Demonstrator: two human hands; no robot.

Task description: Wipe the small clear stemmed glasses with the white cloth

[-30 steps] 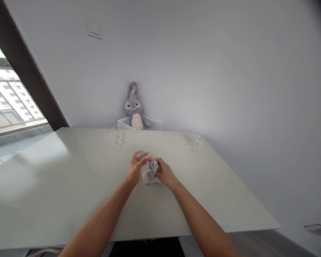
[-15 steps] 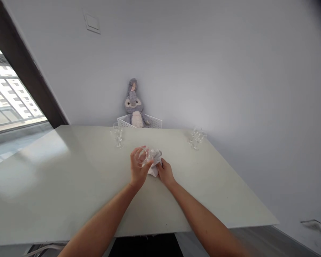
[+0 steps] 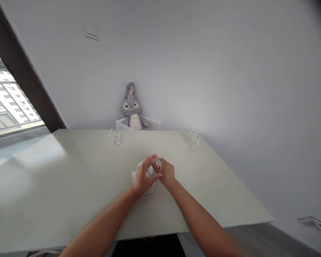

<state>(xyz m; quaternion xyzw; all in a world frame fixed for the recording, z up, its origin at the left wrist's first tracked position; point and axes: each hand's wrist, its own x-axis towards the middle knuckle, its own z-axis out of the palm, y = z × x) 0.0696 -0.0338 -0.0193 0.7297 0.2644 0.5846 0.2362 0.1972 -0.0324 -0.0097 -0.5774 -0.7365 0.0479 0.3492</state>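
My left hand (image 3: 144, 177) is curled around the bowl of a clear stemmed glass (image 3: 153, 170), tilted with its mouth toward me. Against the glass's far right side, my right hand (image 3: 167, 172) is closed; the stem and foot appear to be inside it, mostly hidden by the fingers. A white cloth (image 3: 149, 190) spreads below and behind my left hand, near the tabletop, partly covered by that hand.
Clear stemmed glasses (image 3: 117, 137) stand at the back left of the pale table (image 3: 82, 178), and more glasses (image 3: 194, 137) at the back right. Behind the table edge, a grey plush toy (image 3: 135, 121) sits in a white perforated basket (image 3: 155, 125).
The glass has turned and moved right and nearer, its mouth now toward me. The cloth, bunched by my right hand before, now spreads out under my left hand. My right hand has closed at the glass.
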